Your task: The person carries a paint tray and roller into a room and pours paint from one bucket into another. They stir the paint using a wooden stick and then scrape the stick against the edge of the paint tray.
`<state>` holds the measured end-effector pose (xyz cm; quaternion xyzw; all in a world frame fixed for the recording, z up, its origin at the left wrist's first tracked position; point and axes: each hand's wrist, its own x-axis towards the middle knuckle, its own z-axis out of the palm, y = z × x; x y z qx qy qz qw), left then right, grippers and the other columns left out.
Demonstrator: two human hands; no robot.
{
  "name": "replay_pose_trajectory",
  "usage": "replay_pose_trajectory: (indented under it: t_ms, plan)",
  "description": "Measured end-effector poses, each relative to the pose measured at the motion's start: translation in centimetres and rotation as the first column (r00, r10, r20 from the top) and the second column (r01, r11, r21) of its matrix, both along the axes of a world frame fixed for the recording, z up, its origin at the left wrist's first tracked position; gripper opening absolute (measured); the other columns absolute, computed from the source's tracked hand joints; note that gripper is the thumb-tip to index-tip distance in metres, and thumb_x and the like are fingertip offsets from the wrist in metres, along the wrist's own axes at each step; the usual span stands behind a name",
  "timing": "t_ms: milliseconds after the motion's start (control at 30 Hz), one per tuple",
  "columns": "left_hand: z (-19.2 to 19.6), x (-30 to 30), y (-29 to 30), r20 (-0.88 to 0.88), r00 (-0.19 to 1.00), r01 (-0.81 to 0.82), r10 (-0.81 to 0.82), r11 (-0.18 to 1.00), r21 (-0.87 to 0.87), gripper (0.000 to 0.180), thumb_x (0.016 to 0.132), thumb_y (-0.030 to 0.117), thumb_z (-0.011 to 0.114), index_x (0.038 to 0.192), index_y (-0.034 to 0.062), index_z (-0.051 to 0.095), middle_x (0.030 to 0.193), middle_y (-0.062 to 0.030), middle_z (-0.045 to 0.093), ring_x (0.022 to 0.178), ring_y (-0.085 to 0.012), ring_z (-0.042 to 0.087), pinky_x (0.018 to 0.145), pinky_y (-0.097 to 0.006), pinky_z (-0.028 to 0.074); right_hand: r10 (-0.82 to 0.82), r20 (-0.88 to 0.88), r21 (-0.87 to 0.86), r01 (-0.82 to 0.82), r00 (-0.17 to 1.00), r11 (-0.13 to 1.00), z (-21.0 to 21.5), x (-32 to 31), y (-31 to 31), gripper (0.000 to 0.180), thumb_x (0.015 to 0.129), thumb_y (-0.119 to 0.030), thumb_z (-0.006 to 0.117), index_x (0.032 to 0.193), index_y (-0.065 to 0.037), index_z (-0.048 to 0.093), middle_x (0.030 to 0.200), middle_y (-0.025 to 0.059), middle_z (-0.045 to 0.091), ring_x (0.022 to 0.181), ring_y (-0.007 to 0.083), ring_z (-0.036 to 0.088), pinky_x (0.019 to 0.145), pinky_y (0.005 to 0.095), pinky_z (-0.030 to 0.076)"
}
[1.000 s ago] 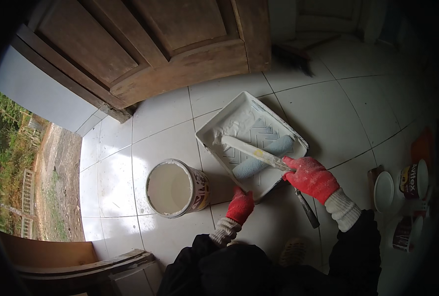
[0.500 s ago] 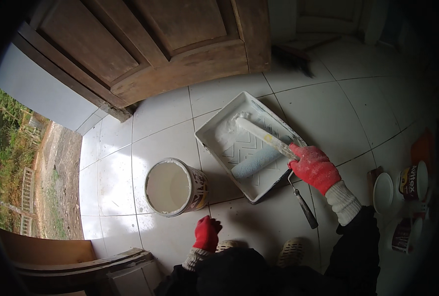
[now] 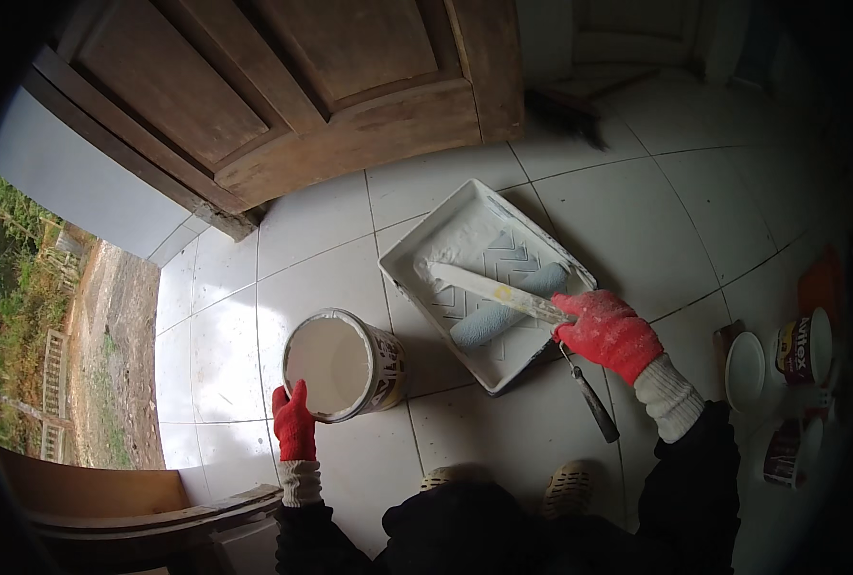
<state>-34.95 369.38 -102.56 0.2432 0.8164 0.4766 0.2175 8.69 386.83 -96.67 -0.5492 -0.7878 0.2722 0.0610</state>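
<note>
Paint tray (image 3: 417, 257), white, is lying on the tiled floor before the wooden door (image 3: 283, 86). The right hand (image 3: 606, 331), red-gloved, is gripping a paint-coated flat stick (image 3: 498, 290) over the tray, above the roller (image 3: 508, 305). The left hand (image 3: 294, 424) is touching the rim of the open paint can (image 3: 345, 364), just beside the tray.

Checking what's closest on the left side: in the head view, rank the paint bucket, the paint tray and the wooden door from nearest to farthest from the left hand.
1. Paint bucket: touching the left hand, just above it.
2. Paint tray: further right, on the tiles.
3. Wooden door: farthest, at the top.
</note>
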Motion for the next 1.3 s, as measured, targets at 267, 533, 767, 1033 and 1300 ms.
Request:
replay_pose_trajectory:
  t_ms: [267, 533, 767, 1033, 1300]
  plan:
    - [-0.6, 0.6, 0.5, -0.126, 0.992, -0.002, 0.012, 0.997, 0.081, 0.016, 0.076, 0.013, 0.058, 0.083, -0.0003, 0.053, 0.075, -0.0074, 0.056, 0.067, -0.0167, 0.051, 0.063, -0.031, 0.043, -0.002, 0.024, 0.003, 0.002, 1.0, 1.0, 0.6, 0.1, -0.7, 0.044, 0.076, -0.029, 0.064, 0.114, -0.006, 0.059, 0.096, 0.0181, 0.064, 0.091, 0.0334, 0.06, 0.082, 0.0397, 0.048]
    - [1.0, 3.0, 2.3, -0.102, 0.995, 0.011, 0.006, 0.985, 0.169, 0.016, 0.073, 0.013, 0.058, 0.08, 0.0008, 0.05, 0.073, -0.007, 0.054, 0.066, -0.017, 0.05, 0.063, -0.032, 0.043, -0.065, 0.014, 0.025, 0.065, 0.998, 0.998, 0.8, 0.9, 0.1, 0.045, 0.077, -0.028, 0.064, 0.113, -0.002, 0.059, 0.1, 0.0194, 0.062, 0.09, 0.0338, 0.06, 0.082, 0.0395, 0.047]
    - [2.4, 4.5, 2.9, -0.183, 0.983, 0.019, 0.005, 0.991, 0.131, 0.017, 0.073, 0.013, 0.059, 0.08, 0.0011, 0.049, 0.073, -0.0065, 0.054, 0.065, -0.0164, 0.049, 0.063, -0.031, 0.043, 0.006, -0.018, -0.176, -0.009, 1.0, 0.984, 2.2, 0.8, -0.2, 0.047, 0.081, -0.035, 0.059, 0.118, -0.006, 0.057, 0.105, 0.0174, 0.062, 0.099, 0.0314, 0.058, 0.088, 0.0393, 0.046]
    - [2.7, 5.3, 2.9, -0.161, 0.987, 0.031, -0.004, 0.986, 0.161, 0.017, 0.073, 0.012, 0.06, 0.08, 0.001, 0.049, 0.072, -0.0061, 0.053, 0.065, -0.0157, 0.048, 0.062, -0.03, 0.043, 0.122, -0.021, -0.331, -0.122, 0.992, 0.936, 6.0, 0.4, 1.5, 0.044, 0.08, -0.029, 0.06, 0.118, -0.006, 0.058, 0.094, 0.0185, 0.064, 0.087, 0.0275, 0.062, 0.081, 0.0354, 0.047]
    - [3.4, 6.8, 3.4, -0.151, 0.988, 0.071, -0.04, 0.975, 0.209, 0.016, 0.073, 0.01, 0.059, 0.079, 0.0006, 0.048, 0.072, -0.0059, 0.052, 0.065, -0.0151, 0.047, 0.062, -0.03, 0.042, -0.034, 0.048, -0.065, 0.037, 0.998, 0.997, 3.4, 1.0, 3.2, 0.042, 0.08, -0.031, 0.06, 0.114, -0.006, 0.06, 0.093, 0.0187, 0.064, 0.086, 0.0314, 0.062, 0.079, 0.0374, 0.048]
